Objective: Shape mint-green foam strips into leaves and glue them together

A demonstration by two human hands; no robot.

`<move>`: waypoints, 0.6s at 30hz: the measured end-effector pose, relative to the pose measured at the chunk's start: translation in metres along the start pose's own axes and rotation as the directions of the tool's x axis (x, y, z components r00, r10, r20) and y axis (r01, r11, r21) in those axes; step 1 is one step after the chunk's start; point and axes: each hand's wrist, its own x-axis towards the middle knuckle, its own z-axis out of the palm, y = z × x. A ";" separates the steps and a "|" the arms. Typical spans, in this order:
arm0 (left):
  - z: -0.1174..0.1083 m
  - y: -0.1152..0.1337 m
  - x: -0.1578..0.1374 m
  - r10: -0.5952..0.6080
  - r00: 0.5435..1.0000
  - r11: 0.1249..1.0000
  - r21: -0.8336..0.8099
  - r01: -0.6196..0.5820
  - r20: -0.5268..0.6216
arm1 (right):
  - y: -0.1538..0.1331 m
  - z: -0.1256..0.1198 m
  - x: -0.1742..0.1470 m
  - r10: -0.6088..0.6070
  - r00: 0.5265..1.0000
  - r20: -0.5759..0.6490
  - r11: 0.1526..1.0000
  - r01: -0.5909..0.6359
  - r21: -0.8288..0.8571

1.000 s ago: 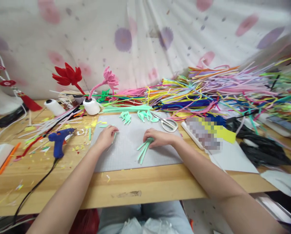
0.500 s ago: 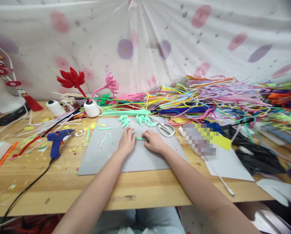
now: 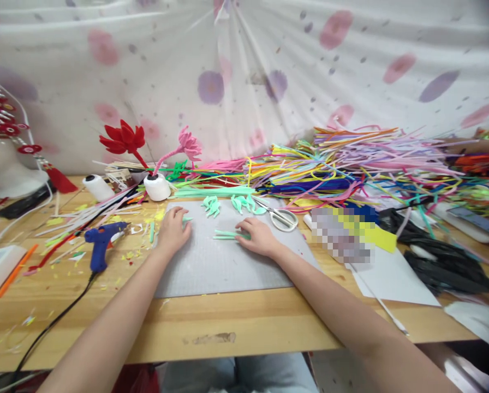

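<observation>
My right hand (image 3: 256, 236) rests on the grey cutting mat (image 3: 228, 270), its fingers closed over several short mint-green pipe cleaner pieces (image 3: 225, 234) whose ends stick out to the left. My left hand (image 3: 174, 233) is at the mat's left side with bent fingers pointing down. Beside its fingers shows the tip of another mint-green piece (image 3: 188, 219); the palm and back of the hand hide its fingertips and whatever lies beneath. Mint-green leaf shapes (image 3: 210, 206) lie at the mat's far edge, with scissors (image 3: 282, 218) to the right of them.
A blue glue gun (image 3: 101, 245) with a black cord lies left. Behind the mat stand a red flower (image 3: 124, 137) and a pink flower (image 3: 188, 144) in a white spool (image 3: 157, 187). Bundles of coloured pipe cleaners (image 3: 351, 153) fill the back right. Another person's arm (image 3: 479, 147) shows far right.
My left hand has moved left, away from my right hand, to the loose green pieces, covering most of them. The pieces by my right hand show more. Another person's arm has appeared at far right.
</observation>
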 end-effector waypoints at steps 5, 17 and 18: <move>0.026 0.049 0.035 -0.124 0.986 0.990 -0.049 0.130 0.110 | 0.002 0.001 0.028 0.189 0.982 -0.012 0.979 -0.188 0.083; 0.038 0.045 0.037 -0.347 0.915 0.924 -0.091 0.371 0.208 | -0.017 0.045 0.102 0.529 0.848 0.037 0.845 -0.530 0.065; 0.038 0.041 0.036 -0.391 0.901 0.888 -0.181 0.423 0.188 | -0.019 0.048 0.107 0.529 0.849 0.016 0.846 -0.529 0.064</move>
